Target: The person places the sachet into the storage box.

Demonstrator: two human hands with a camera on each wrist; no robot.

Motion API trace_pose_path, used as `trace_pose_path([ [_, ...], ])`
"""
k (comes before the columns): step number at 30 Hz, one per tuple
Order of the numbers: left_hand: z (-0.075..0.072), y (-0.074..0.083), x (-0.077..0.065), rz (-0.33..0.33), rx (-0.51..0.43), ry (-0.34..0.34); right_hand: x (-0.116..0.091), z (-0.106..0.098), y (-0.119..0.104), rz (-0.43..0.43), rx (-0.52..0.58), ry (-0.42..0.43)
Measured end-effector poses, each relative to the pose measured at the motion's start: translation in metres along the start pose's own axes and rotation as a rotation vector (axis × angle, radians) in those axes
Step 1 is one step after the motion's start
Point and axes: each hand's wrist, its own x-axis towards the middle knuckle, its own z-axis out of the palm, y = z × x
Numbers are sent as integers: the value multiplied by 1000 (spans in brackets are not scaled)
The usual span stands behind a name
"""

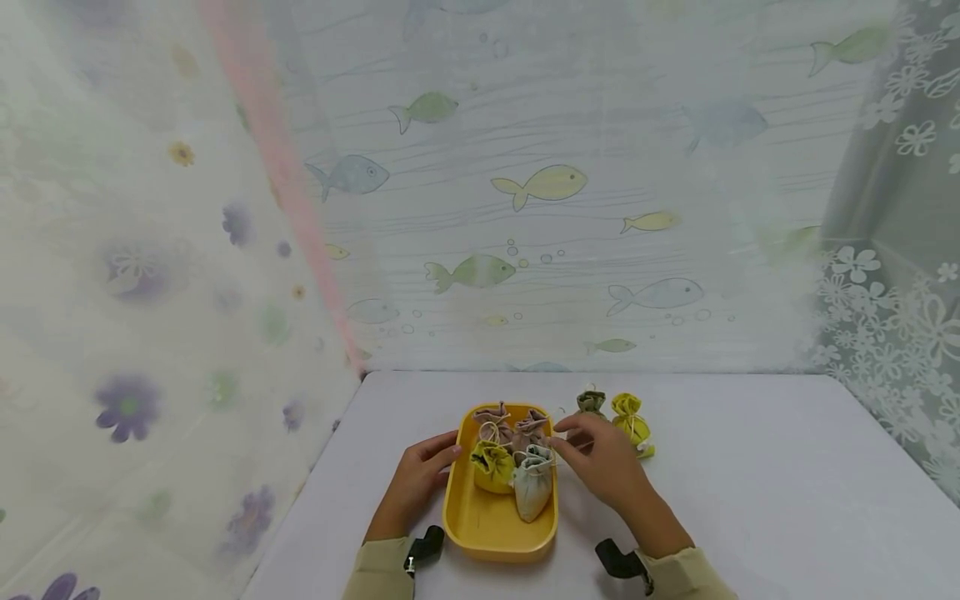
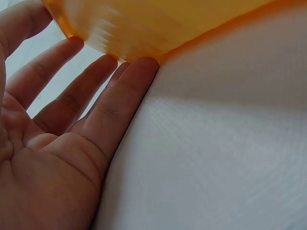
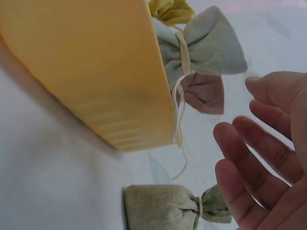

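Note:
A yellow plastic tray (image 1: pixel 495 533) holds several small drawstring pouches: a yellow one (image 1: pixel 492 469), a pale grey-blue one (image 1: pixel 533 490) and two mauve ones at the far end. At the tray's left side my left hand (image 1: pixel 416 482) touches the wall with extended fingertips (image 2: pixel 144 69). My right hand (image 1: pixel 611 462) hovers beside the right rim, fingers loosely bent and nothing between them. In the right wrist view it is nearest the tied neck of the grey-blue pouch (image 3: pixel 213 48), apart from it. An olive-green pouch (image 3: pixel 160 206) lies below those fingers.
Behind my right hand, a second yellow pouch (image 1: pixel 630 419) lies on the white tabletop (image 1: pixel 750 467). A small yellow-green piece (image 1: pixel 647 451) shows beside it, partly hidden. Fish-printed curtain (image 1: pixel 558 275) hangs at the back edge; a flowered sheet (image 1: pixel 180 333) closes the left side.

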Motion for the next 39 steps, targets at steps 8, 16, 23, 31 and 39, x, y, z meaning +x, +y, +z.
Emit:
trace_pose_path([
  [8,0,0,0,6,10,11,3,-9,7,0,-6,45],
  [16,1,0,-1,6,19,18,5,-10,18,53,-56,-3],
  [23,2,-1,-2,-7,16,18,4,-6,23,93,-103,-49],
  [31,3,0,-3,-12,5,22,3,-6,25,124,-189,-25],
  [39,3,-2,-3,-7,2,18,1,-4,26,161,-332,-38],
])
